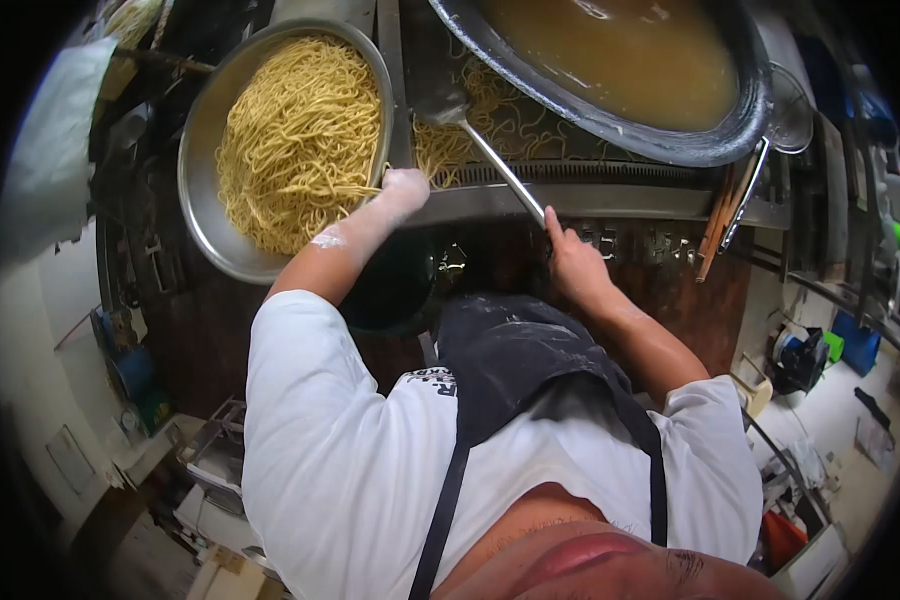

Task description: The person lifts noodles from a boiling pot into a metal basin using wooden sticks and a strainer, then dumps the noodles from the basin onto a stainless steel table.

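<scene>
A large steel bowl (198,205) heaped with yellow noodles (300,140) stands at the upper left. My left hand (406,190), coated with white powder, is closed at the bowl's right rim, its fingers partly hidden; a few noodle strands reach toward it. My right hand (575,265) grips the dark end of a long-handled metal spatula (505,170), with the forefinger stretched along the handle. The tool's head points up and left, over loose noodles (490,110) scattered on the dark metal surface. Its exact shape is hard to make out.
A wide wok (610,130) of cloudy brownish liquid fills the upper right. Beside it lie a wire strainer (790,110) and wooden sticks (725,210). A steel counter edge (660,200) runs before me, and a dark green bucket (390,285) stands below my left arm.
</scene>
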